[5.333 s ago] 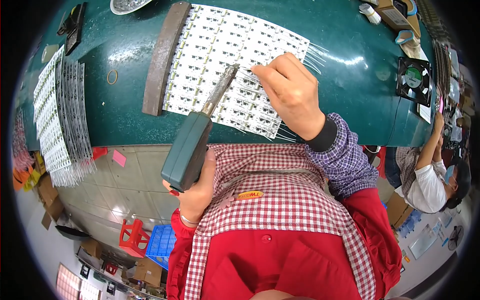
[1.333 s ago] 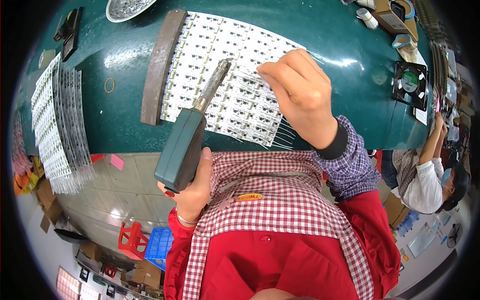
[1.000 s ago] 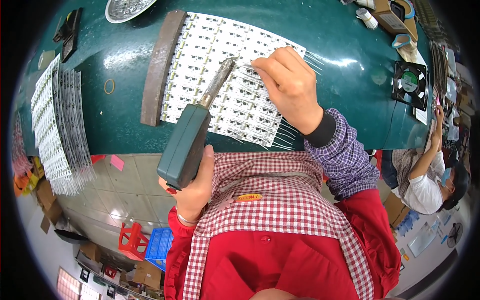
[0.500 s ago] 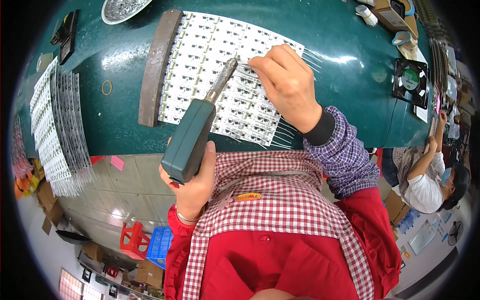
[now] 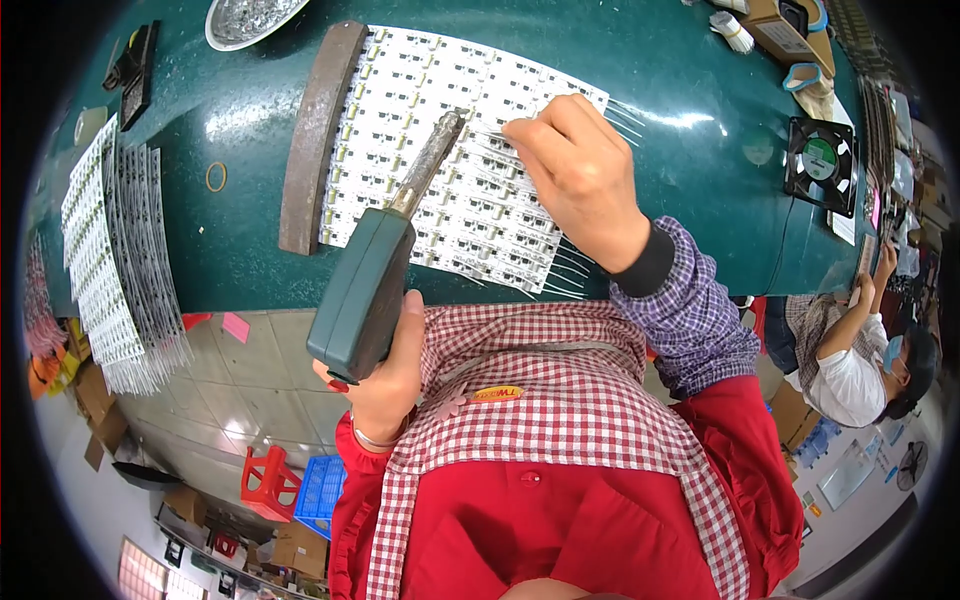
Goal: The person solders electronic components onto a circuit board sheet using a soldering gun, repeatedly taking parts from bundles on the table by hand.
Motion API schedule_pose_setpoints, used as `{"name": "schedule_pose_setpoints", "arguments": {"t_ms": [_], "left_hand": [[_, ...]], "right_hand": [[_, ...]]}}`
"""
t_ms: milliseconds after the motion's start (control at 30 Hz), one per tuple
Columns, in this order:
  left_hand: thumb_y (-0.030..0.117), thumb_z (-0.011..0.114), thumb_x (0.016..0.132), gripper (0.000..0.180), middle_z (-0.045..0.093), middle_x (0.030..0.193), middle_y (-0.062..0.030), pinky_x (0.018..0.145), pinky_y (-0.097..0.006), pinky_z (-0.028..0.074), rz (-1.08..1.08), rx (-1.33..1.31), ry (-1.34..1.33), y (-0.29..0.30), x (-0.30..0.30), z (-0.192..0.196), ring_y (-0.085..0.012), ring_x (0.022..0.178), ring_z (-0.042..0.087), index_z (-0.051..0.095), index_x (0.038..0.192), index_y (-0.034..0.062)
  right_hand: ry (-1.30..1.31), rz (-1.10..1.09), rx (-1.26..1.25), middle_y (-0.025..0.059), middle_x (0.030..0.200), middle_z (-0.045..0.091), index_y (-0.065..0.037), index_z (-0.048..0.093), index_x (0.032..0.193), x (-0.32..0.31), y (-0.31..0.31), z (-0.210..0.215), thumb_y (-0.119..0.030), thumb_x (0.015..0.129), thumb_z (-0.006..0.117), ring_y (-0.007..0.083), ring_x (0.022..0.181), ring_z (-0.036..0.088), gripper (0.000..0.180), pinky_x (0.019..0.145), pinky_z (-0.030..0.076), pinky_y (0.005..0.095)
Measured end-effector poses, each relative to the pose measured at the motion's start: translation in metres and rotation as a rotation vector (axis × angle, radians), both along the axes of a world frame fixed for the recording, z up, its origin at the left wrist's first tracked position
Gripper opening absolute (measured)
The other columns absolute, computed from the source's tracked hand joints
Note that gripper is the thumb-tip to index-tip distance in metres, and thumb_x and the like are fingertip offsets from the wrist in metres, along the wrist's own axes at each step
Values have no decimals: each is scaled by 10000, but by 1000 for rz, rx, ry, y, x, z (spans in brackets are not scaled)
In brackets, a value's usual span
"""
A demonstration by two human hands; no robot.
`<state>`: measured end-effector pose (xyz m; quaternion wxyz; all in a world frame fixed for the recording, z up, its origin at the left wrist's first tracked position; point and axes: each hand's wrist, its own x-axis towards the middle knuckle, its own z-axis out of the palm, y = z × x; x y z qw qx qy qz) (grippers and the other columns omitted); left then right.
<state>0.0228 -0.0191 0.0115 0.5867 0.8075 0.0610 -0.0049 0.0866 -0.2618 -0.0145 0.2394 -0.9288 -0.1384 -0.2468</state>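
My left hand (image 5: pixel 392 378) is wrapped round the handle of a dark green soldering gun (image 5: pixel 362 292). Its grey, crusted metal tip (image 5: pixel 437 150) points up and away over a white circuit-board panel (image 5: pixel 480 70), which is covered with rows of small black and yellowish parts. Just right of that tip, my right hand (image 5: pixel 585 180) is pinched on a thin white wire (image 5: pixel 490 131), mostly hidden by the fingers. More white wires (image 5: pixel 568 268) stick out from the panel's right edge. Along its left edge lies a brown metal bar (image 5: pixel 323 140).
A finished-looking stack of wired panels (image 5: pixel 100 240) overhangs the green table (image 5: pixel 240 265) at left. A metal bowl (image 5: pixel 250 20) stands at the back, a rubber band (image 5: pixel 215 177) lies left of the bar, and a black fan (image 5: pixel 821 165) stands at right. Another person (image 5: pixel 850 365) works at far right.
The soldering gun has shifted left and slightly down with my left hand, its tip drawing away from the right fingers. My right hand has moved slightly right and down, still pinched.
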Motion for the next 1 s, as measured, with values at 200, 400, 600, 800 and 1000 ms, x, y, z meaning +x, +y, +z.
{"name": "schedule_pose_setpoints", "arguments": {"t_ms": [200,400,600,800,1000], "left_hand": [[41,826,774,263,734,897,-108,646,-292,535,-2,-7,-2,0,2,-2,-177,727,699,714,997,-43],[30,811,791,251,734,906,-93,641,-276,531,-2,-51,45,-6,3,0,-142,733,688,712,1009,-47],[21,807,793,264,731,905,-97,635,-264,523,-36,-60,55,-8,4,-2,-128,735,679,707,1025,-55],[2,792,783,217,726,886,-91,629,-269,519,-59,-45,45,-12,10,1,-127,707,671,699,974,-43],[6,789,779,208,725,874,-97,625,-280,521,-131,60,-63,-12,12,2,-140,696,672,698,959,-38]], "right_hand": [[50,-39,43,62,743,542,-36,707,863,-9,-1,30,52,723,768,227,690,573,176,577,454,332],[-35,32,20,53,768,524,-44,680,866,11,-10,0,24,718,704,216,718,565,165,582,484,334],[12,23,43,57,755,556,-57,710,904,11,-11,-7,25,743,766,229,706,576,189,597,465,345],[17,19,31,56,758,555,-60,709,909,12,-11,-7,20,748,764,229,711,579,188,602,471,346],[11,16,20,52,761,557,-64,709,907,11,-11,-8,21,749,763,226,711,580,187,605,479,347]]}}
